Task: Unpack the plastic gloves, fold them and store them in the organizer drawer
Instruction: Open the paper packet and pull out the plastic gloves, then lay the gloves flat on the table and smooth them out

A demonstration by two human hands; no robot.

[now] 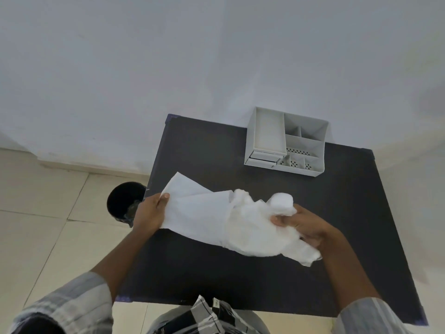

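White plastic gloves (250,227), crumpled into a soft bundle, held just above the dark table (240,285), near its middle. They stick out of a flat white packet (192,208) that stretches leftward toward the table's left edge.

Left hand (149,213): fingers curled closed around the packet's left end, thumb on top pressing the sheet, the other fingers hidden underneath.

Right hand (303,227): fingers bent shut on the gloves' right side, thumb tucked against the bunched plastic. One rounded puff of the material sits above the knuckles, and a crinkled tail hangs out below the palm.

Grey organizer (286,141) stands at the far right corner of the table, against the pale wall (216,56), well apart from the hands. It has one long tray on its left side, several small compartments on the right, some with perforated floors, and small drawers (263,158) in its front-left face; whether these are fully closed cannot be told.

Black bin (122,201) on the tiled floor (48,213), just beside the table's left edge, partly behind the left hand. Striped sleeves (69,304) on both forearms.
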